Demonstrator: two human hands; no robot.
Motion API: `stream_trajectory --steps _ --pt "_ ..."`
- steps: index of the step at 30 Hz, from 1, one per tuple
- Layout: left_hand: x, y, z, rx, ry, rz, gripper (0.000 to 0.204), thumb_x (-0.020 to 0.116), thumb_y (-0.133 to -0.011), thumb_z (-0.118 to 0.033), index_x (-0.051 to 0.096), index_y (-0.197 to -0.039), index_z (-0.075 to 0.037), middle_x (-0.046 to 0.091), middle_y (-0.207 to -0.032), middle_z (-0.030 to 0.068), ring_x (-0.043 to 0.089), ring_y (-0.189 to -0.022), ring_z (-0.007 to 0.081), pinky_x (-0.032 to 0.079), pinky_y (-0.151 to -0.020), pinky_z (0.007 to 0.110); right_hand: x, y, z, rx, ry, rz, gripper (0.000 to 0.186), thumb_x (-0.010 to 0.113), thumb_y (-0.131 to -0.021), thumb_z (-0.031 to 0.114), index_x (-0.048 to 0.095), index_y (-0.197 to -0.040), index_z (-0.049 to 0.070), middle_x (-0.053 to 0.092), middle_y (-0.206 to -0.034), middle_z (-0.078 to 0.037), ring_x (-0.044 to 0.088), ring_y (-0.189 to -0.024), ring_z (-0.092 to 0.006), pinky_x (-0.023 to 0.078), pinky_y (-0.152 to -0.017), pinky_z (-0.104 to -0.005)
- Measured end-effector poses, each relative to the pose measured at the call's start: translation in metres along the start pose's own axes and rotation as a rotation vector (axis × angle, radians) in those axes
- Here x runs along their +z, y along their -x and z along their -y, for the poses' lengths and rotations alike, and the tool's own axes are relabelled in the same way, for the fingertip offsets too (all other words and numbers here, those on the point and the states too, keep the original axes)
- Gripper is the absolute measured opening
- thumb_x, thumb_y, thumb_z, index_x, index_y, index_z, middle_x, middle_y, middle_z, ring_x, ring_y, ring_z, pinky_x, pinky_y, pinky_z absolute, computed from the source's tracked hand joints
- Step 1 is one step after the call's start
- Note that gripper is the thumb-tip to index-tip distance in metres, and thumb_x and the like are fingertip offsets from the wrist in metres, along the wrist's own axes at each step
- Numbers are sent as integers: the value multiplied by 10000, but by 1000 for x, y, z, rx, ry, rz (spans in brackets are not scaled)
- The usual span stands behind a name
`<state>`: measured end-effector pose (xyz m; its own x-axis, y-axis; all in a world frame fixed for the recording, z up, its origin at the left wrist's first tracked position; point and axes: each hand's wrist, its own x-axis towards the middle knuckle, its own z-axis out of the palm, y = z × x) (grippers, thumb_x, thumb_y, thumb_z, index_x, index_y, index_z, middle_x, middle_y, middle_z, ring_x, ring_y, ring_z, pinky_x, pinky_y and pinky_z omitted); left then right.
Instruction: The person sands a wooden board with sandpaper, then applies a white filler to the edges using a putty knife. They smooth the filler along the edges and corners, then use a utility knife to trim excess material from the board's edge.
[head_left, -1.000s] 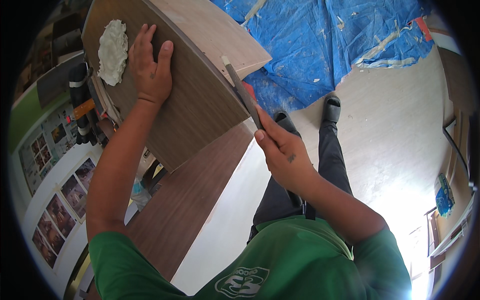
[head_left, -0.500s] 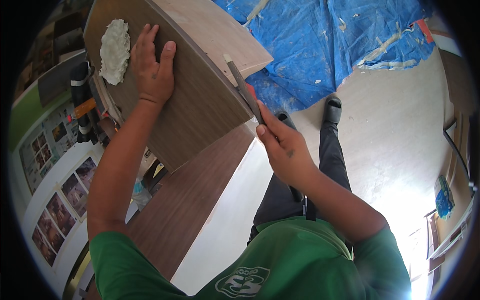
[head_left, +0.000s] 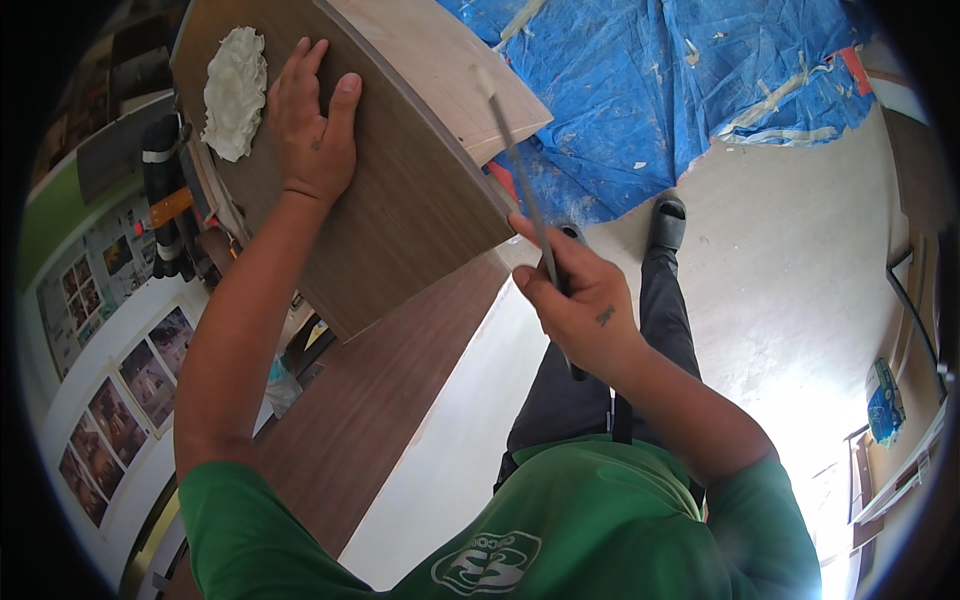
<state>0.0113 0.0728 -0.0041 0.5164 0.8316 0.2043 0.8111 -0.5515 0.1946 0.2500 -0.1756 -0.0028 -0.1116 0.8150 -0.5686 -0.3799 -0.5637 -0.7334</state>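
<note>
At upper centre, my right hand (head_left: 580, 305), grip clamped on the thin tool (head_left: 520, 185), has swung it upright off the board (head_left: 400, 190); left hand (head_left: 312, 130) stays flat beside the putty lump (head_left: 235, 92).

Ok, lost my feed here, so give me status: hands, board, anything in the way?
Left hand flat on brown wood-grain board. Right hand grips thin grey metal blade at board's edge. White putty lump beside left hand.
</note>
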Motion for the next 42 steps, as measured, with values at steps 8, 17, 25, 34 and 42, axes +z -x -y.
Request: stream_trajectory --steps 8,17,25,34,42 --pt "1 0 1 -2 -18 -1 571 576 -1045 -466 548 -1479 -96 480 -1586 160 416 -1449 377 284 -1216 477 -4 -5 -3 -1 -79 -15 360 632 -999 27 616 -1359 40 563 -724 33 504 -549 -26 409 -505 -218" --pt "1 0 1 18 -13 -9 565 586 -1040 -456 556 -1472 -93 483 -1584 160 433 -1433 377 298 -1210 471 -7 13 -19 138 -66 -54 145 681 -992 108 667 -1120 40 568 -698 33 517 -583 -30 425 -543 -229" --pt "1 0 -1 -2 -8 -20 573 603 -1028 -466 565 -1465 -99 497 -1575 154 449 -1418 364 324 -1194 459 5 -22 -9 -333 192 -184 124 725 -955 26 676 -1068 8 613 -810 -11 555 -661 -80 435 -589 -244" --pt "5 0 6 4 -15 -46 594 597 -1022 -505 575 -1463 -107 501 -1577 139 457 -1413 354 321 -1197 457 -6 -31 -8 -651 449 -128 175 657 -799 -49 612 -956 14 597 -877 -149 615 -697 -355 477 -598 -407" --pt "3 0 3 -1 -15 -38 591 590 -1025 -509 577 -1464 -114 506 -1574 134 452 -1418 355 311 -1203 467 -3 -26 -27 -218 276 -230 60 644 -930 60 638 -968 14 591 -798 -111 567 -633 -234 452 -605 -364"
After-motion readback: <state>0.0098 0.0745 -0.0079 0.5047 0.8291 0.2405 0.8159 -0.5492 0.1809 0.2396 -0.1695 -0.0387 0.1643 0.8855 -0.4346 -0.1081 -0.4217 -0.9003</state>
